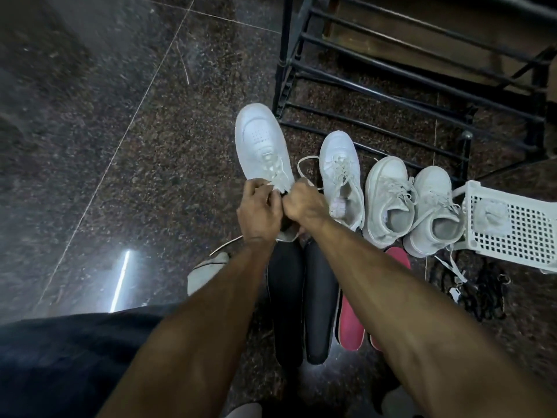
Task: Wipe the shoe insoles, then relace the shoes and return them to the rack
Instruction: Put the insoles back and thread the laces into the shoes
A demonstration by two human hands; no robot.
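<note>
1. Fingers (272, 203) of both hands are pinched on the lace (278, 173) at the throat of the white shoe (259, 140), held over the floor (90, 146) near the rack (391, 86).
2. Relacing is judged under way.
3. Next, the lace ends would be drawn tight and tied, and the black insoles (301, 297) lying below returned.

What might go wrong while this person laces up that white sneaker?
The black insoles and red insoles lie on the floor, so that pair of shoes could be racked without them. The loose white lace trailing from the white leather sneaker, which both the left hand and right hand grip, might tangle.
</note>
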